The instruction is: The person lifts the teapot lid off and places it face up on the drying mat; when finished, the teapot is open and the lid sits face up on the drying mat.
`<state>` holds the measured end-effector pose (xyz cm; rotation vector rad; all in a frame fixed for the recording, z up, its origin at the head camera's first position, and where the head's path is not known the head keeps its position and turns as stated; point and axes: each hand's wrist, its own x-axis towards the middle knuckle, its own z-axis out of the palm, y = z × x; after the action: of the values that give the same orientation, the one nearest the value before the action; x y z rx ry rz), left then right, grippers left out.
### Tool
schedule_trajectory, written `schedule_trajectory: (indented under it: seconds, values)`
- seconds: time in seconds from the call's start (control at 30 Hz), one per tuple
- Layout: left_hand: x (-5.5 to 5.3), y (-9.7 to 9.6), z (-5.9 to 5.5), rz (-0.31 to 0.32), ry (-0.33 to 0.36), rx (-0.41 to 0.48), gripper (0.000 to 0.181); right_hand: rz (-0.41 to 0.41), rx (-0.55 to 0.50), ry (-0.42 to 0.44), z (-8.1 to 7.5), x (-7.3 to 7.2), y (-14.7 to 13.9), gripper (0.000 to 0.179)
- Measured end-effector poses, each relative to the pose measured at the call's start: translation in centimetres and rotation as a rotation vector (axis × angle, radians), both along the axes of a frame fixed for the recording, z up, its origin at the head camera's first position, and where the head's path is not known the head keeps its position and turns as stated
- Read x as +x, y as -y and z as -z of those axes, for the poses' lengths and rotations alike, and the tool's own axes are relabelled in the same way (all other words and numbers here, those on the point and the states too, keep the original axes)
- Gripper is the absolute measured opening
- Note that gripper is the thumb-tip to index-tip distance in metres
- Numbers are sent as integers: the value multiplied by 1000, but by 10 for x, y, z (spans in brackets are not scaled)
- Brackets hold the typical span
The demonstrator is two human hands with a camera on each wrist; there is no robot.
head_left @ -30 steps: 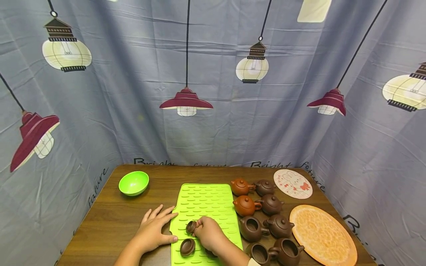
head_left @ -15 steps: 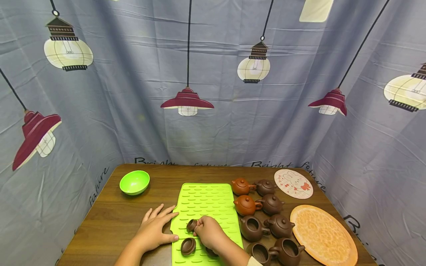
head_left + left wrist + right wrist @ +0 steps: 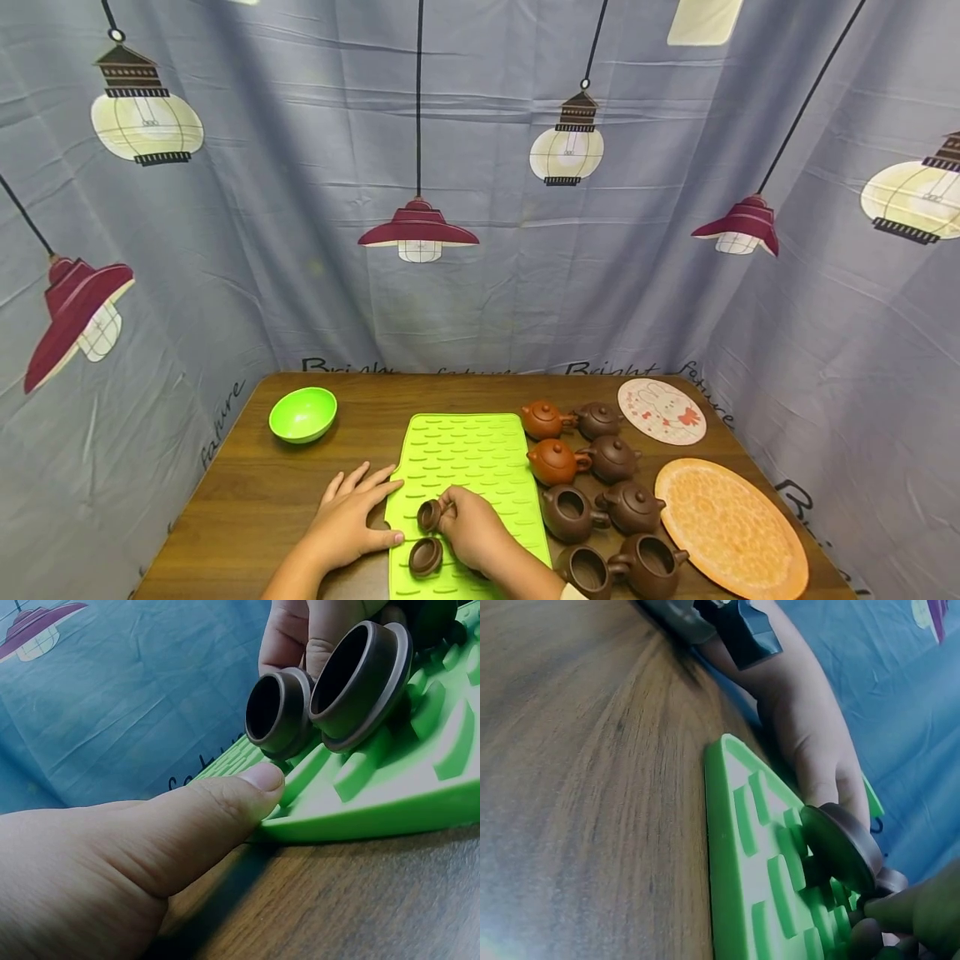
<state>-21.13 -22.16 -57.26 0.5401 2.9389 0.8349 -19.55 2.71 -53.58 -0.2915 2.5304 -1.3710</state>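
A small dark brown teapot lid (image 3: 429, 517) is over the near half of a bright green mat (image 3: 461, 450), tilted so that its hollow underside faces left. The right hand (image 3: 472, 527) has it pinched on its right side, so that grip is grasping the lid; whether the lid's edge touches the mat cannot be told. Just nearer sits a second lid (image 3: 426, 557), larger, also dark brown, its hollow side turned the same way. A third dark piece lies mostly hidden beneath the right wrist.

At the mat's left edge rests the left hand (image 3: 347, 518), fingers spread and thumb reaching onto the rim; its grip is released and holds nothing.

Along the mat's right side, eight little teapots stand in two columns. The left column has two reddish ones with lids on, far (image 3: 545, 422) and next nearer (image 3: 553, 464), then two lidless dark ones (image 3: 567, 513). The right column is dark throughout: three lidded (image 3: 631, 507), and one lidless (image 3: 649, 568) at the near end.

Farther right lie a tan oval mat (image 3: 731, 529) and, beyond it, a pale rabbit-print mat (image 3: 662, 411). A green bowl (image 3: 302, 415) stands far left on the brown wooden table (image 3: 225, 517). A grey-blue lamp-patterned curtain (image 3: 465, 317) hangs behind.
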Motion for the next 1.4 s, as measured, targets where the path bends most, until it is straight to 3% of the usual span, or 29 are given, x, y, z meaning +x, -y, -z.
schedule_trajectory:
  seconds: [0.3,0.67,0.8,1.13,1.4]
  values:
    - [1,-2,1,13,-9,7,89,52,40,-17,-2,0,2,22]
    - [0,-1,1,1,-2,-4,89,84,67,-41,-5,0,-1,17]
    - [0,0,1,0,-8,-2,89,66,52,-32,-10,0,-7,8]
    - [-1,0,3,4,1,-1,89,64,35,3,-25,3,-25,9]
    - [-1,1,2,5,9,2,89,63,76,-95,-35,9,-49,11]
